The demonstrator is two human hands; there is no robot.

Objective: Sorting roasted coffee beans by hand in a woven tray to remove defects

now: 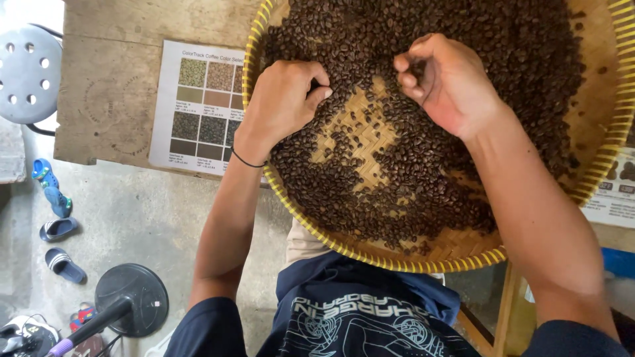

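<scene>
Head view: left hand [281, 99] and right hand [446, 82] each pinch coffee beans [423, 165]; woven tray [344, 142] centre partly bared, most beans unsorted.

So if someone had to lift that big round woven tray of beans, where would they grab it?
Probably by the yellow-bound rim of the woven tray, a hand at each opposite side, lifted level: it is wide, shallow and loaded with loose coffee beans.

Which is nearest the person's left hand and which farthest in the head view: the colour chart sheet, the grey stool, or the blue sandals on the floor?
From the left hand:
1. Colour chart sheet, on the wooden table just left of the hand.
2. Grey stool, at the picture's far left edge.
3. Blue sandals, down on the floor, lower left.
</scene>
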